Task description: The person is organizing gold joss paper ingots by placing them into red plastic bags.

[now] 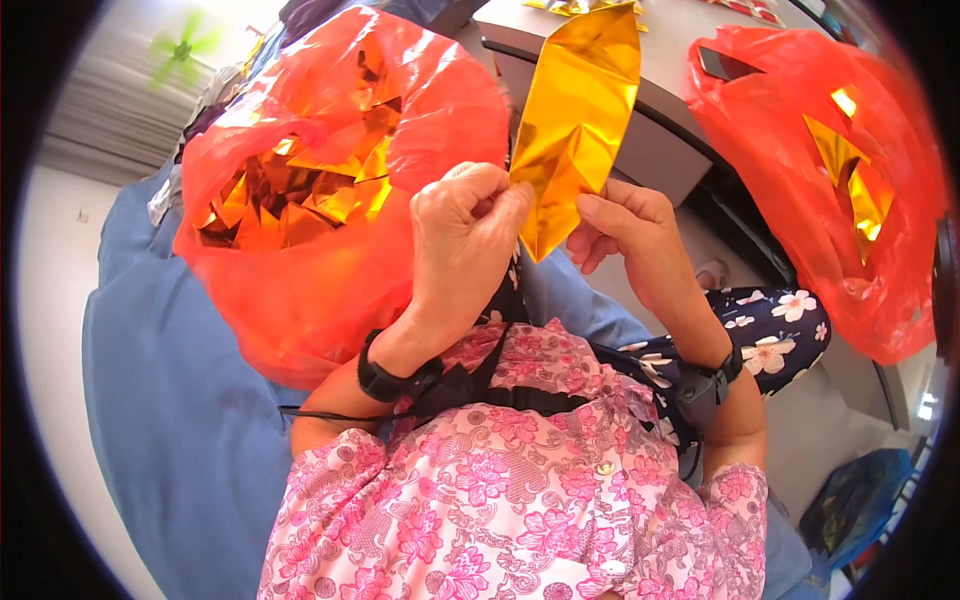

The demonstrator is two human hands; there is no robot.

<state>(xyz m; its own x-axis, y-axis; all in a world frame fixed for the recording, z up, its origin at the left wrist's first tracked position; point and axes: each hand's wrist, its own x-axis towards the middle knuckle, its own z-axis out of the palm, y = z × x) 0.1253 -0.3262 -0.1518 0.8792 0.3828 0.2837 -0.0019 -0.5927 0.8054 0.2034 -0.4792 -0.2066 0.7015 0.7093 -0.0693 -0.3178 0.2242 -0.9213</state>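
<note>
A folded piece of shiny gold foil paper point(581, 105), long and pointed at its near end, stands up between my two hands. My left hand point(469, 225) pinches its left edge near the lower end between thumb and curled forefinger. With thumb and fingers my right hand point(622, 225) grips the right edge at about the same height. Left of my left hand, a large red plastic bag point(300, 300) lies open, holding many folded gold foil pieces point(300, 199). The undersides of my fingers are partly hidden.
Another red plastic bag point(810, 187) with gold pieces lies at the right, a phone point(724, 64) on its upper end. More foil pieces point(577, 7) lie on the pale table point(517, 19) at the far edge. Blue cloth point(172, 375) covers the seat at left.
</note>
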